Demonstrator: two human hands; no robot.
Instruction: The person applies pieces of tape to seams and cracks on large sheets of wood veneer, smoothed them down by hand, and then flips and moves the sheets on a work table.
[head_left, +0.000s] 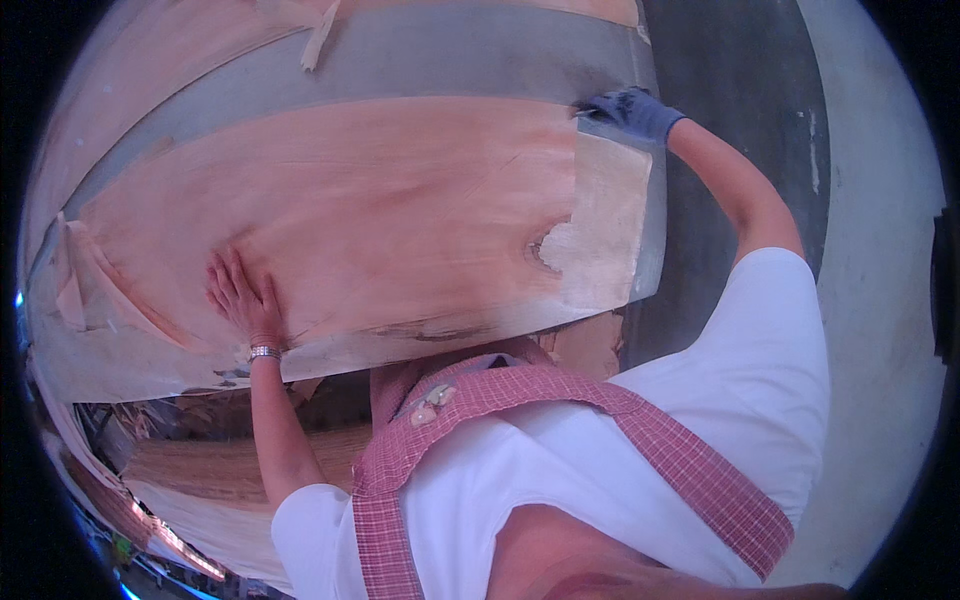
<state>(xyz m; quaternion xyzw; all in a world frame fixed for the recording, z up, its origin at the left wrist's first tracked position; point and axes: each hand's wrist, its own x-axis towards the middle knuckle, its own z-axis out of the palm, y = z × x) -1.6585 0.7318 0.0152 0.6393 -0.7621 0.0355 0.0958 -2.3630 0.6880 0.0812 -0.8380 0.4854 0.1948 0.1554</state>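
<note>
A large reddish wood veneer sheet point(390, 200) lies across the table in front of me, with a ragged notch near its right end. Bare and with its fingers spread, my left hand point(238, 295) rests flat on the sheet's left part, near the close edge. My right hand point(630, 112) wears a grey-blue glove and is at the sheet's far right corner. Its fingers are closed, and whatever is at their tips is small and dark, too unclear to name. Under the sheet's right end, a paler sheet point(610, 205) shows.
Beyond the sheet runs a grey tabletop strip point(450, 50), with more veneer point(190, 60) behind it. A narrow veneer scrap point(320, 38) lies there. Torn veneer point(75, 270) curls up at the left end. Below the near edge is a wood stack point(215, 465). Dark floor point(740, 90) borders the right side.
</note>
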